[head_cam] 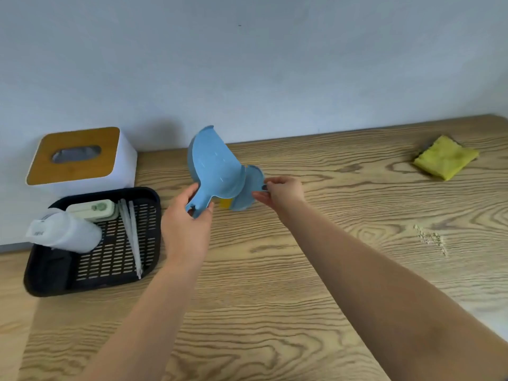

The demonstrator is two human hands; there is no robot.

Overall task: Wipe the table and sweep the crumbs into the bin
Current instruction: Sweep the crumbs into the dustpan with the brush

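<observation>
My left hand grips the handle of a light blue dustpan, tilted up on edge above the wooden table. My right hand pinches a small blue brush with yellow bristles, partly tucked behind the dustpan. A small scatter of pale crumbs lies on the table to the right, apart from both hands. A folded yellow cloth lies at the far right near the wall.
A black slotted tray at the left holds a white spray bottle, a green-and-white case and white sticks. A white tissue box with a wooden lid stands behind it against the wall. The table's right edge shows at lower right.
</observation>
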